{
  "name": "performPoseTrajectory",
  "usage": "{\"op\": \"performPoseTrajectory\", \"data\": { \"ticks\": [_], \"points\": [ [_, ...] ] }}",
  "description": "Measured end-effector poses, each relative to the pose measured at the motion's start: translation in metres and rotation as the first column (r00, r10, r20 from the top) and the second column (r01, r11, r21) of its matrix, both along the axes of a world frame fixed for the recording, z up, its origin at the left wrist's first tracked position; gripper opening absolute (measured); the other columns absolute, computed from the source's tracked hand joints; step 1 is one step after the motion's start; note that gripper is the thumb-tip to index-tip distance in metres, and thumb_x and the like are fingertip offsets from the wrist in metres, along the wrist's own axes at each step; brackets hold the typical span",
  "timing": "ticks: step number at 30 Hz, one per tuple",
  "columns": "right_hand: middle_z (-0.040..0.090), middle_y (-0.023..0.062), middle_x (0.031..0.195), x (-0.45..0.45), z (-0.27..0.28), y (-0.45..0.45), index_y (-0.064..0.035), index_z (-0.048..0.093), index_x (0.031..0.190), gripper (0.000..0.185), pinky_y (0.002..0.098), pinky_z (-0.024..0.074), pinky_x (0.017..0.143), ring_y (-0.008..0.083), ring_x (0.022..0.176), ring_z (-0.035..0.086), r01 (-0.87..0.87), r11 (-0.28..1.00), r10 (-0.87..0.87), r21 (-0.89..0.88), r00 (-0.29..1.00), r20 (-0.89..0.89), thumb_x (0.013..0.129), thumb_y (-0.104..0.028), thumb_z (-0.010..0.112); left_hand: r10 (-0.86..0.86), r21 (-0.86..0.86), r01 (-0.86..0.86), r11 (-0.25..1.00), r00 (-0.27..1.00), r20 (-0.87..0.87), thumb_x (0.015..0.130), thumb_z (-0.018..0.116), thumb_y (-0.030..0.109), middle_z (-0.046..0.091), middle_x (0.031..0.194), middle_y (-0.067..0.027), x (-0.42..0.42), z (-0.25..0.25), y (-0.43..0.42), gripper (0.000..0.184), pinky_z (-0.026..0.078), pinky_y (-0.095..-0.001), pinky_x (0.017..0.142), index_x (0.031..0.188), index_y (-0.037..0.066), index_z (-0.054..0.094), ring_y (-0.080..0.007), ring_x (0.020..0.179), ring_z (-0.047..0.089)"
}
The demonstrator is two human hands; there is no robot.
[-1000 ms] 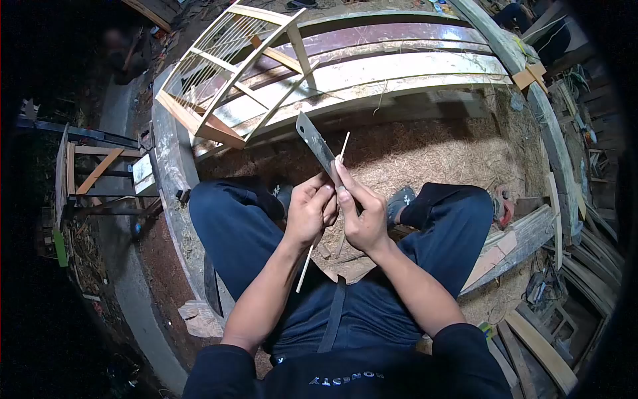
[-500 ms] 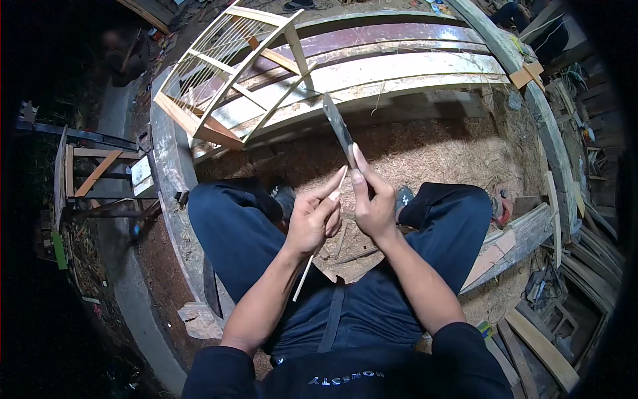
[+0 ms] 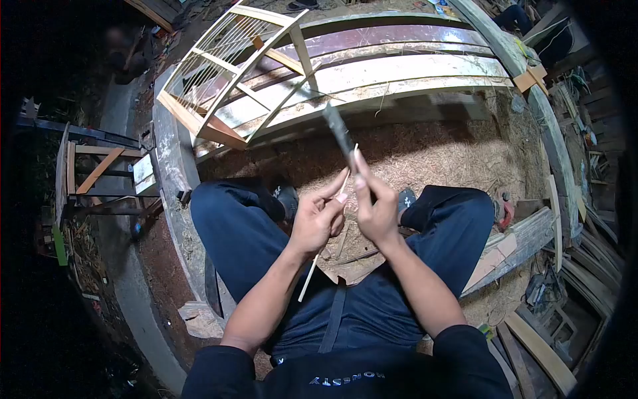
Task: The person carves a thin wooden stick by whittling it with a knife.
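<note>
My left hand is closed around a thin pale wooden stick, whose lower end slants down over my lap. Its upper end comes out past the fingertips, close to my right thumb. My right hand grips a knife, its grey blade pointing up and away from me and slightly blurred. The knife's handle is mostly hidden in the fingers. Both hands are held close together above my crossed legs. Beyond them, a wooden slatted frame with thin parallel rods leans on the bench.
A long pale plank bench lies ahead, with shavings on the ground before it. A thick beam runs along my left, another beam on the right. Wood offcuts are piled at lower right. A person sits at the far left.
Both hands have shifted slightly right, still holding the stick and the knife. The blade has become blurred, and a thin pale tip now shows beside my right fingertips.
</note>
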State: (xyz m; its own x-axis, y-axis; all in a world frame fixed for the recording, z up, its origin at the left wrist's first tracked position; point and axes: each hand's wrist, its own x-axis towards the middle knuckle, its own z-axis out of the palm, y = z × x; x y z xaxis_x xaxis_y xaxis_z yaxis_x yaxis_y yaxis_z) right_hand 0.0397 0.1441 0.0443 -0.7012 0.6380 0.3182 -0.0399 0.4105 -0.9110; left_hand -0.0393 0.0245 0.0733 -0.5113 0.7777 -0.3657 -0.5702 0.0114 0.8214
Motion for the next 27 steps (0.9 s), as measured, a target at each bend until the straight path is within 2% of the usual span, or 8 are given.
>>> {"op": "performPoseTrajectory", "data": {
  "ticks": [4,9,11,12,16,23,25,27],
  "points": [
    [0.071,0.0263,0.102,0.006,0.005,-0.010,-0.0002,0.057,0.139,0.042,0.0394,0.0538,0.076,0.0327,0.083,0.072,-0.037,0.998,0.037,0.049,0.999,-0.007,0.098,-0.008,0.052,-0.017,-0.041,0.017,0.999,1.000,-0.010,0.103,0.055,0.010,0.044,0.060,0.0047,-0.014,-0.008,0.000,0.045,0.034,-0.0239,0.043,0.146,0.001,0.048,-0.0049,0.045,0.039],
    [0.070,0.0270,0.111,-0.002,-0.006,0.002,-0.0007,0.058,0.138,0.043,0.0371,0.0544,0.080,0.0346,0.086,0.072,0.059,0.997,-0.061,-0.049,0.998,-0.028,0.096,-0.008,0.053,-0.031,0.006,0.031,0.999,0.998,0.059,0.103,0.054,0.010,0.044,0.059,0.0040,-0.001,0.000,-0.002,0.043,0.034,-0.0244,0.043,0.145,0.002,0.049,-0.0056,0.044,0.039],
    [0.070,0.0281,0.108,0.001,-0.001,-0.005,-0.0020,0.059,0.138,0.042,0.0373,0.0542,0.079,0.0341,0.086,0.072,0.006,0.999,-0.004,0.039,0.999,-0.033,0.097,-0.009,0.054,0.056,0.042,-0.059,0.997,0.996,0.065,0.103,0.053,0.010,0.044,0.059,0.0039,-0.005,-0.007,0.000,0.034,0.034,-0.0242,0.042,0.137,0.000,0.055,-0.0054,0.045,0.039],
    [0.070,0.0275,0.099,0.006,0.004,-0.013,-0.0034,0.058,0.139,0.043,0.0383,0.0542,0.077,0.0340,0.084,0.072,-0.038,0.998,0.038,0.055,0.999,0.003,0.096,-0.010,0.056,-0.010,0.036,0.008,0.999,0.999,0.034,0.104,0.052,0.010,0.044,0.058,0.0034,-0.014,-0.010,-0.002,0.019,0.034,-0.0240,0.042,0.117,-0.001,0.061,-0.0052,0.044,0.039],
    [0.068,0.0229,0.085,0.008,0.005,-0.014,-0.0035,0.058,0.140,0.045,0.0401,0.0534,0.071,0.0336,0.076,0.069,-0.062,0.998,0.060,0.034,0.997,0.044,0.095,-0.009,0.059,0.041,-0.019,-0.040,0.999,0.996,0.078,0.104,0.051,0.011,0.043,0.054,0.0030,-0.007,0.005,0.001,0.015,0.033,-0.0235,0.041,0.099,0.001,0.060,-0.0061,0.041,0.038],
    [0.068,0.0229,0.085,0.006,0.000,-0.014,-0.0019,0.059,0.138,0.043,0.0389,0.0522,0.069,0.0325,0.072,0.068,-0.058,0.995,0.064,0.078,0.995,-0.072,0.096,-0.009,0.057,-0.015,0.041,0.012,0.999,0.998,0.066,0.105,0.049,0.011,0.040,0.056,0.0031,-0.010,-0.003,-0.005,0.016,0.033,-0.0236,0.041,0.108,-0.001,0.060,-0.0060,0.042,0.038],
    [0.068,0.0225,0.085,0.003,0.006,-0.002,-0.0020,0.058,0.139,0.044,0.0386,0.0523,0.069,0.0320,0.073,0.068,0.049,0.993,-0.043,-0.106,0.998,0.054,0.095,-0.009,0.057,0.018,0.032,-0.023,0.999,0.992,0.127,0.105,0.049,0.010,0.040,0.055,0.0029,-0.003,0.003,-0.002,0.018,0.033,-0.0235,0.041,0.113,-0.002,0.060,-0.0062,0.042,0.036],
    [0.068,0.0211,0.084,0.005,0.001,-0.004,-0.0022,0.058,0.139,0.044,0.0383,0.0523,0.069,0.0305,0.072,0.068,0.058,0.997,-0.058,0.048,0.998,-0.015,0.096,-0.009,0.057,0.074,0.088,-0.084,0.993,0.990,0.117,0.105,0.048,0.010,0.040,0.055,0.0031,-0.002,0.002,-0.001,0.022,0.033,-0.0229,0.040,0.120,-0.002,0.059,-0.0059,0.041,0.036]
  ]
}}
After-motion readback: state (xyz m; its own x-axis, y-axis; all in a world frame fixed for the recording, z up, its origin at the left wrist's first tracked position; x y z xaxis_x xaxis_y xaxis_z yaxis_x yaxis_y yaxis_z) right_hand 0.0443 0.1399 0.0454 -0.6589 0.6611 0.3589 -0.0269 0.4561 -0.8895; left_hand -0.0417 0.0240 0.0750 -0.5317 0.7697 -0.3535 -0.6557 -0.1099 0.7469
